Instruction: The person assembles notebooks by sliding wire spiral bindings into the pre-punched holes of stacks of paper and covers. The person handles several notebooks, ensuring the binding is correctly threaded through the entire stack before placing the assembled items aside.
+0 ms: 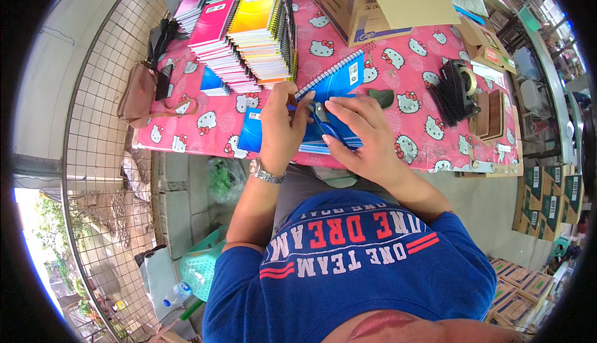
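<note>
A blue spiral notebook (341, 81) lies at a slant in front of me, its wire coil (329, 69) along the upper left edge. My left hand (281, 122) is closed on the coil's near end, fingers pinched at the corner. In my right hand (368, 133) are pliers (327, 125) with blue handles; their metal jaws meet the coil end beside my left fingertips. Whether the jaws grip the wire is too small to tell. Other blue notebooks (251, 133) lie underneath, partly hidden by my hands.
Tall stacks of colored spiral notebooks (249, 38) stand at the back left of the pink patterned table (205, 122). Behind is an open cardboard box (367, 13). At right are black coils (444, 100) and a tape dispenser (463, 82). A brown bag (135, 94) hangs at the left edge.
</note>
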`<state>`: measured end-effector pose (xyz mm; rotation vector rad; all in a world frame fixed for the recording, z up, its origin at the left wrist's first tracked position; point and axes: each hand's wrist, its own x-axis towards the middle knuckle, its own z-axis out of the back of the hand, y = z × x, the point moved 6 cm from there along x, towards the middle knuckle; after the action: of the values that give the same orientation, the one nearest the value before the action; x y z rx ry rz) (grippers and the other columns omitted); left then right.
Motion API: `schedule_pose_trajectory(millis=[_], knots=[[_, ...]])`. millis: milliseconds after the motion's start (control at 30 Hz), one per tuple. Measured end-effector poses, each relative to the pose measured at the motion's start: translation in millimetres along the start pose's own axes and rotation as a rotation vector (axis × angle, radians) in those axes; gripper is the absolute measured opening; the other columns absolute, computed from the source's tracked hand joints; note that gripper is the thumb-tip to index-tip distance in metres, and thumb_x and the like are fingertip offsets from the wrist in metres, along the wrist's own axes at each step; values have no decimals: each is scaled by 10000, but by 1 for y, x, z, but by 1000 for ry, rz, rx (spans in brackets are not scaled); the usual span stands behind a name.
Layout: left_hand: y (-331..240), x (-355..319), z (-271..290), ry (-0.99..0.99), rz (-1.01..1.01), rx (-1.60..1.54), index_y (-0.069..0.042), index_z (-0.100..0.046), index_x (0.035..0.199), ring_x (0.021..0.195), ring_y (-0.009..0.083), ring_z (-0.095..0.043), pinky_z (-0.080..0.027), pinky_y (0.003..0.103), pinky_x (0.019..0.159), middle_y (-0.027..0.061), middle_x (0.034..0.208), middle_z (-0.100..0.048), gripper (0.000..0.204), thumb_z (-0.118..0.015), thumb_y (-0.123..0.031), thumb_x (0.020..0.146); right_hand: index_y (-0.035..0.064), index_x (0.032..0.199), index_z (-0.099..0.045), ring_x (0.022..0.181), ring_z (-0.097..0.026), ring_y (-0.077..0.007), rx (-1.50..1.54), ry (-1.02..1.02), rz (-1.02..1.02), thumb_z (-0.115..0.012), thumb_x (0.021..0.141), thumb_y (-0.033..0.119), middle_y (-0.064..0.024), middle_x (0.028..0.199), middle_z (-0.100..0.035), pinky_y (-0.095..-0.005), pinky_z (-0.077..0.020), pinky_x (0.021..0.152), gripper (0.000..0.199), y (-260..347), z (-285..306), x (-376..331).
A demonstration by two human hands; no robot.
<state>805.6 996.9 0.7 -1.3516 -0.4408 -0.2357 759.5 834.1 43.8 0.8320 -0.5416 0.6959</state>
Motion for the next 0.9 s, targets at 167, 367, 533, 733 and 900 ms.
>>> schedule_pose_trajectory(millis=[167, 367, 533, 733, 900], knots=[[-11, 5, -1, 86, -5, 243, 3, -509, 937, 555, 155, -579, -481, 265, 460, 100, 798, -551, 160, -657, -43, 900, 31, 1220, -602, 1028, -574, -319, 34, 1, -11, -745, 727, 87, -128, 1187, -612, -411, -461, 893, 516, -3, -1, -1], [-11, 1, 1, 9, -125, 165, 24, -577, 1032, 648, 127, -612, -541, 235, 498, 103, 875, -573, 162, -640, 16, 883, 30, 1207, -610, 1025, -573, -324, -30, 8, 0, -746, 729, 94, -129, 1179, -613, -417, -462, 908, 501, 7, 2, 8], [-10, -2, 1, 52, -75, 103, 29, -601, 1059, 684, 134, -632, -561, 241, 538, 111, 929, -601, 206, -611, 79, 859, 13, 1180, -607, 990, -564, -319, -89, 29, -1, -720, 752, 154, -120, 1150, -605, -428, -473, 873, 465, 7, -4, 6], [-18, -9, 9, -8, -213, 320, 18, -631, 1055, 745, 191, -660, -556, 285, 610, 131, 1000, -641, 242, -637, 66, 818, -7, 1200, -604, 916, -608, -285, 126, 107, -104, -696, 817, 134, -130, 1085, -630, -363, -499, 833, 418, 7, -2, 0], [-29, -13, 25, -123, -359, 417, -2, -650, 1076, 837, 260, -664, -533, 330, 677, 137, 1039, -663, 297, -680, 25, 781, -6, 1219, -595, 945, -627, -239, 1201, 247, -754, -699, 839, 123, -112, 1099, -640, -327, -491, 862, 414, -7, -35, -15]])
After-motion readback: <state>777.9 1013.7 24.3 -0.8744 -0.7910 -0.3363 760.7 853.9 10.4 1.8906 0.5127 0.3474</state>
